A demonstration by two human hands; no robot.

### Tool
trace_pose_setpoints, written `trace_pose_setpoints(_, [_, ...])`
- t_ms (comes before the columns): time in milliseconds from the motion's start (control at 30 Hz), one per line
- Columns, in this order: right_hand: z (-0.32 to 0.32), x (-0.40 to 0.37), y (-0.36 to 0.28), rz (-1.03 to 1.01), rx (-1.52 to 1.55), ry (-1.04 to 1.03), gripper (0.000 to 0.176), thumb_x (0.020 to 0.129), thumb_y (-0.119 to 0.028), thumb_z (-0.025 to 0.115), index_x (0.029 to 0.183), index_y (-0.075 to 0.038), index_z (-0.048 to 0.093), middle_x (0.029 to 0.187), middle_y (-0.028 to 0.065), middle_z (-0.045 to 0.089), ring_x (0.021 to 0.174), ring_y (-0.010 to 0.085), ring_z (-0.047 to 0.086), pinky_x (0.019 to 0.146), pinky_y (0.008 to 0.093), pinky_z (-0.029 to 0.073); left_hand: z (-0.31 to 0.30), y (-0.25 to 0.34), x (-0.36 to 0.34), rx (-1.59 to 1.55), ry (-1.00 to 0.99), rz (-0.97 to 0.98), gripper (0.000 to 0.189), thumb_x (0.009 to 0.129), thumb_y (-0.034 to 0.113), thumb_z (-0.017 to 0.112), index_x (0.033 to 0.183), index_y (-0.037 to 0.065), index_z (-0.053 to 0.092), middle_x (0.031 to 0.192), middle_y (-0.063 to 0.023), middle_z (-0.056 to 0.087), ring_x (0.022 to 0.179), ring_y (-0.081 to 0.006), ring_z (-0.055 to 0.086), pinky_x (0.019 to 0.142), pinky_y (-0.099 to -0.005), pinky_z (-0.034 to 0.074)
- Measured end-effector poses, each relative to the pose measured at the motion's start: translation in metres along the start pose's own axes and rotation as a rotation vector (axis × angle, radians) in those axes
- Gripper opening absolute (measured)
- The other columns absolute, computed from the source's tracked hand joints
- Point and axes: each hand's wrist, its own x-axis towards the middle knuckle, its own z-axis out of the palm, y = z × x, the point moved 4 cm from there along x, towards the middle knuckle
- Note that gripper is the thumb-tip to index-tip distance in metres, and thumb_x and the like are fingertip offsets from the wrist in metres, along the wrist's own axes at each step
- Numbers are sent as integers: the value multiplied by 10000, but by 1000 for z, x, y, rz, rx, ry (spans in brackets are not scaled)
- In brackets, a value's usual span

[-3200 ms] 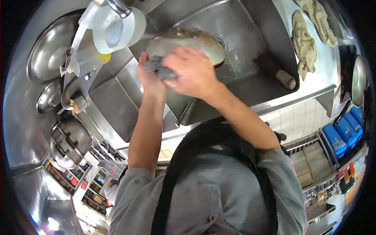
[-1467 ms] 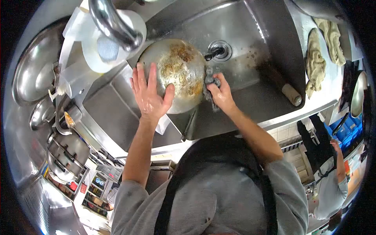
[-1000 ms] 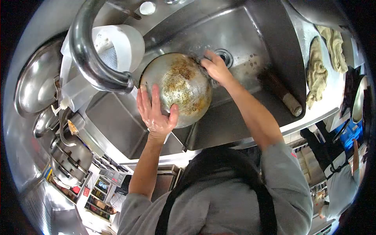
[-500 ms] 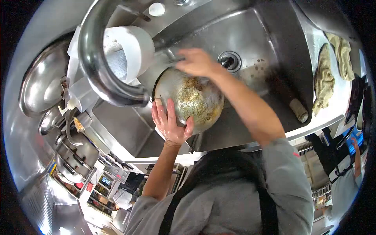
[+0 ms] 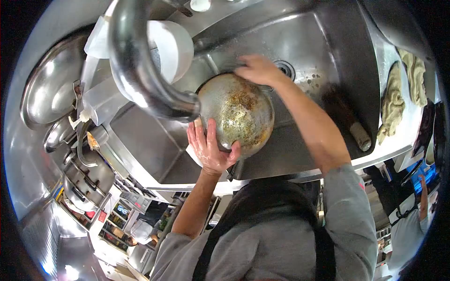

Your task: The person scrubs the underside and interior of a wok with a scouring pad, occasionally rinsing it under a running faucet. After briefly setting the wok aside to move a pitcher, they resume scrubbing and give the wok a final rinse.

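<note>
A round metal wok [image 5: 243,112] lies bottom up over the sink, its underside stained brown and yellowish in the middle. My left hand [image 5: 213,152] rests against the lower left of the wok, wet, with fingers stretched and thumb spread on the metal. At the wok's far rim is my right hand [image 5: 258,70], its fingers curled and closed. What those fingers hold, if anything, is hidden. Over the wok's left side hangs the end of a thick curved faucet [image 5: 176,103], close to my left fingertips.
The steel sink [image 5: 328,154] has a drain [image 5: 285,70] behind my right hand. A brush-like cylinder [image 5: 358,136] lies at its right. Cloths [image 5: 393,103] hang over the right counter. A white plastic container [image 5: 180,51] stands behind the faucet. Metal bowls [image 5: 51,75] line the left; other people are beyond.
My right hand has moved right along the far rim and is less blurred. The whole view has shifted slightly; my left hand stays on the same part of the wok.
</note>
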Motion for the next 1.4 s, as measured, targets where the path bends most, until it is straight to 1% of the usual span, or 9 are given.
trace_pose_setpoints(133, [-6,6,6,95,-217,-86,546,891,-436,590,1316,-103,673,1299,191,675,1189,369,653,1024,479,520,0,-3,-5,22,-11,-20,844,862,521,639,1449,-65,480,1465,-386,441,1359,-561,431,1147,-642,294])
trace_pose_setpoints(300, [19,14,-104,-238,-23,-42,579,858,-445,632,1309,-85,674,1150,216,726,1046,392,712,947,476,557,6,-3,1,24,31,-25,852,788,545,673,1410,-20,537,1398,-375,484,1283,-558,453,1091,-659,328])
trace_pose_setpoints(500, [-8,-17,28,130,-12,138,531,854,-419,626,1249,-72,698,1215,228,694,1136,415,661,984,486,529,8,-2,6,2,14,-44,836,806,520,672,1414,-33,518,1419,-379,466,1306,-563,451,1110,-654,316])
trace_pose_setpoints(667, [9,5,-115,-179,-101,-115,564,807,-454,639,1205,-61,712,1206,226,701,1118,401,676,983,471,543,1,2,5,31,25,4,820,852,519,653,1419,-54,503,1436,-391,468,1313,-568,454,1128,-639,313])
trace_pose_setpoints(867, [15,-36,56,140,195,237,600,822,-388,648,1254,28,663,1215,322,661,1163,449,645,1021,480,505,0,0,6,35,-19,-25,826,829,506,662,1412,-61,514,1432,-382,471,1309,-562,459,1118,-637,330])
trace_pose_setpoints(967, [9,-46,51,216,150,239,565,817,-380,654,1210,25,680,1131,304,695,1101,462,664,979,496,526,1,0,3,55,7,3,834,825,494,658,1424,-64,499,1424,-387,469,1294,-568,464,1112,-642,333])
trace_pose_setpoints(1100, [1,-12,-102,-53,-81,-53,497,795,-328,641,1239,-110,700,1023,199,745,942,380,721,865,433,585,0,2,9,41,-6,10,875,831,490,648,1454,-88,441,1434,-393,452,1324,-586,431,1118,-640,328])
trace_pose_setpoints(1167, [5,-25,-112,-178,-101,-18,505,794,-358,651,1240,-127,707,1027,209,745,943,358,730,871,432,588,3,4,6,41,-11,7,907,809,471,670,1460,-109,422,1453,-386,438,1349,-582,410,1133,-632,317])
trace_pose_setpoints(1400, [4,-79,-25,135,127,443,418,803,-306,659,1130,-51,711,1129,200,719,1045,360,701,918,449,564,4,-6,-6,19,-33,-75,1083,776,585,713,1500,-130,343,1474,-371,421,1353,-560,408,1133,-632,307])
